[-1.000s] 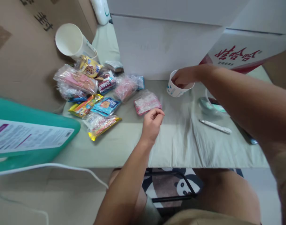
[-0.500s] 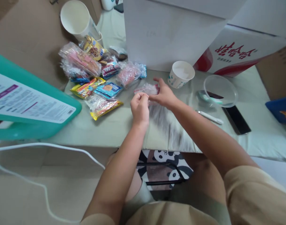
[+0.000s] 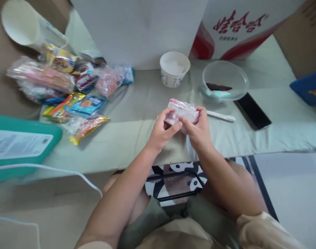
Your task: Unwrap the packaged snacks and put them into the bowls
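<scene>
Between my two hands is a small clear plastic packet (image 3: 184,111) with pink-red edging; what is inside cannot be made out. My left hand (image 3: 161,130) grips its left side, thumb on top. On its right side my right hand (image 3: 200,130) has its thumb pressed on the film and its fingers curled round the edge. The packet is held over the front part of the cloth-covered table (image 3: 132,138). Just beyond it stands a white paper cup (image 3: 174,74), and a white-handled utility knife (image 3: 221,116) lies beside my right hand.
At left lie several snack packets (image 3: 86,105) near a tipped paper bucket (image 3: 20,24) and a green jug (image 3: 25,138). White cartons (image 3: 147,31) line the back. A clear plastic bowl (image 3: 240,83) and a black phone (image 3: 254,111) are at right. A white cable (image 3: 77,174) hangs in front.
My view has shifted right. My hands have brought the packet nearer and to the right; the right hand, spread before, now closes on its right side, and the left holds the opposite side.
</scene>
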Motion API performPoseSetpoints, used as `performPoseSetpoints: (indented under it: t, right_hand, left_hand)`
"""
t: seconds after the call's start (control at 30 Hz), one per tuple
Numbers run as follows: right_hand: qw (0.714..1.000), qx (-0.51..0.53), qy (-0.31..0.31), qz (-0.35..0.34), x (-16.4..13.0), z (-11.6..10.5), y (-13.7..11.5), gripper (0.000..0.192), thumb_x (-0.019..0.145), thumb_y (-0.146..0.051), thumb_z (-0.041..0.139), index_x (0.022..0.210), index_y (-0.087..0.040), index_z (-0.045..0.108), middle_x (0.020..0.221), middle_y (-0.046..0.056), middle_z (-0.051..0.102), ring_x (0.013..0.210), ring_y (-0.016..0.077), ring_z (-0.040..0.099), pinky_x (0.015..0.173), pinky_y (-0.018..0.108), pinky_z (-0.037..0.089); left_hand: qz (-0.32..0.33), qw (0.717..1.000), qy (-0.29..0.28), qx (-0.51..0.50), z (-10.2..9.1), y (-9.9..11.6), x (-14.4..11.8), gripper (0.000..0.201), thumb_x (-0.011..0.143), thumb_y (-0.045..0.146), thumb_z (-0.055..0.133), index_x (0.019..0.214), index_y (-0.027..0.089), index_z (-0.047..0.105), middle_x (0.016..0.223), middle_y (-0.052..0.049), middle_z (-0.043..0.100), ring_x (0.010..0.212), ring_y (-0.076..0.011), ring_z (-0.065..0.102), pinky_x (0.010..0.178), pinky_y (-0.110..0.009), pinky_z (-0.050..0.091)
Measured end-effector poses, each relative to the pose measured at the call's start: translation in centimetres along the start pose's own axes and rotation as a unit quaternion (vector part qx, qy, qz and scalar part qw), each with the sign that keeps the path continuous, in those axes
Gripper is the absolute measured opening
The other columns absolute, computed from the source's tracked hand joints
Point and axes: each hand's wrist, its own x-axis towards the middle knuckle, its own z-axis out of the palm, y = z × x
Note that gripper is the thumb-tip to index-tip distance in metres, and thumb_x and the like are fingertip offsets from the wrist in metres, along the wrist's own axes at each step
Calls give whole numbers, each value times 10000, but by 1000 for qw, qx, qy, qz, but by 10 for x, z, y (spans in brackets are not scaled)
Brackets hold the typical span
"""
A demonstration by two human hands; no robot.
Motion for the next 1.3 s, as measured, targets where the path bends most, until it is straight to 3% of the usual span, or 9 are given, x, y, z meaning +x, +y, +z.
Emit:
performPoseSetpoints:
  t: [0.17, 0.3, 0.43, 0.53, 0.73, 0.83, 0.97, 1.17, 1.3]
  right_hand:
    - [990, -76, -71, -92, 2, -26, -1, 341, 944, -506, 518, 1159, -247, 568, 1104, 82, 633, 1005, 222, 617, 892, 369, 527]
    - [944, -277, -29, -179, 14, -64, 13, 322, 932, -305, 476, 1179, -206, 657, 1198, 159, 677, 1153, 311, 613, 1044, 490, 473]
    - [887, -438, 4, -146, 28, -89, 32, 481, 868, -164, 449, 1318, -104, 608, 1307, 238, 646, 1179, 362, 597, 1035, 531, 439]
    - [871, -480, 26, -100, 30, -92, 40, 365, 890, -224, 479, 1192, -133, 663, 1192, 224, 679, 1138, 370, 588, 1004, 550, 408]
    - [920, -381, 31, -89, 11, -76, 23, 248, 957, -369, 496, 1069, -228, 666, 1014, 107, 715, 989, 289, 631, 983, 544, 387]
    - [981, -168, -75, -68, -6, -62, 7, 332, 986, -503, 468, 1084, -229, 627, 766, 21, 667, 660, 177, 579, 725, 358, 461]
    - [979, 24, -203, 28, -24, -37, -7, 439, 966, -608, 510, 822, -210, 625, 679, 5, 628, 563, 127, 541, 579, 280, 434]
    - [980, 10, -189, 64, -21, -26, -12, 417, 933, -541, 553, 724, -192, 644, 655, 15, 640, 605, 135, 580, 612, 279, 449]
    - [975, -59, -207, 47, -21, -30, -15, 411, 929, -502, 534, 677, -191, 624, 616, 3, 606, 585, 127, 535, 589, 281, 382]
  left_hand:
    - [93, 992, 43, 71, 2, -8, 13, 490, 704, 429, 878, 1103, 259, 649, 1069, -26, 657, 911, -164, 628, 846, -279, 511]
    - [137, 976, 93, 139, -12, -10, 26, 382, 761, 451, 827, 1063, 258, 695, 1078, -34, 678, 944, -181, 635, 863, -293, 510]
    - [162, 970, 109, 144, -21, -13, 29, 389, 801, 509, 798, 1068, 259, 669, 1076, -36, 669, 941, -174, 639, 875, -294, 510]
    - [162, 970, 131, 127, -24, -15, 30, 604, 737, 561, 847, 1197, 286, 569, 1042, -24, 651, 889, -163, 641, 846, -297, 525]
    - [135, 971, 163, 114, -25, -12, 32, 622, 676, 568, 874, 1101, 250, 549, 1080, -38, 639, 922, -160, 666, 831, -271, 547]
    - [144, 973, 137, 114, -19, -8, 26, 637, 678, 571, 882, 1124, 255, 553, 1043, -25, 647, 897, -154, 666, 828, -270, 553]
    - [124, 984, 81, 98, -5, -4, 13, 640, 685, 582, 889, 1136, 270, 561, 922, -3, 632, 820, -153, 651, 785, -283, 559]
    - [104, 988, 50, 99, 4, -5, 6, 620, 650, 583, 898, 1089, 275, 587, 941, -2, 623, 825, -157, 653, 773, -287, 560]
    - [120, 982, 113, 87, -12, -7, 18, 669, 676, 661, 864, 1149, 294, 565, 978, -17, 634, 865, -172, 664, 797, -302, 556]
